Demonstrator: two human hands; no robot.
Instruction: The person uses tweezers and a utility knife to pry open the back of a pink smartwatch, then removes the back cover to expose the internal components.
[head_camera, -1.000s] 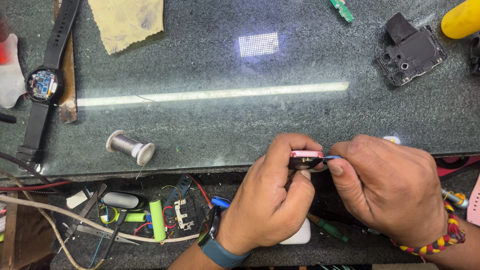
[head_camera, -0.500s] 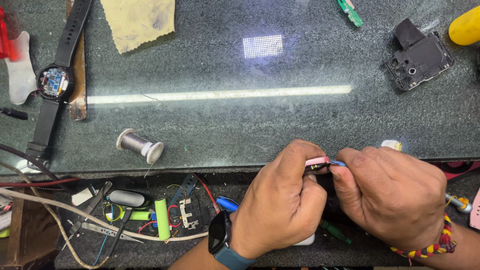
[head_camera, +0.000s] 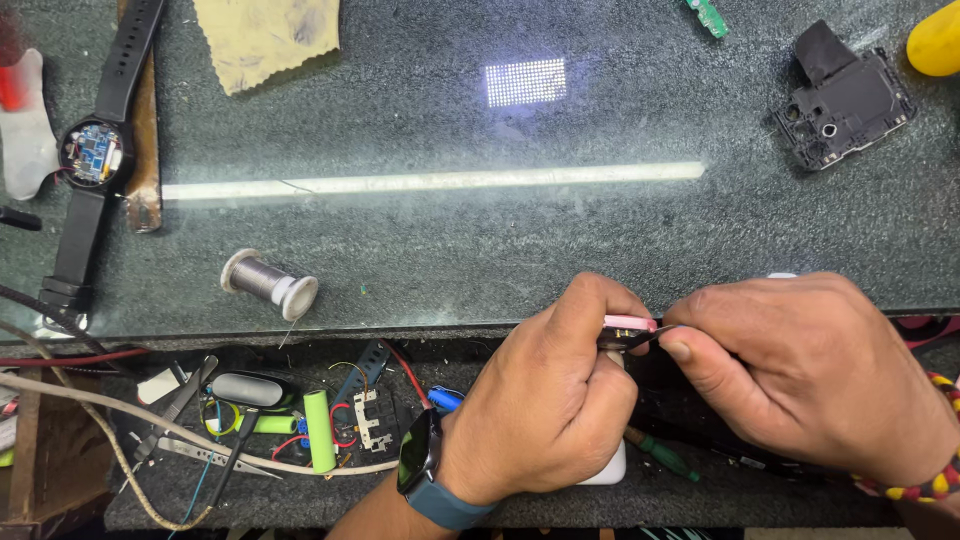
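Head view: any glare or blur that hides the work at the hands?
Head view: a bright rectangular lamp reflection and a long light streak glare on the glass tabletop, both away from the hands. The left hand, right hand and small pink part between them look sharp. The tray below the edge sits in dimmer light.
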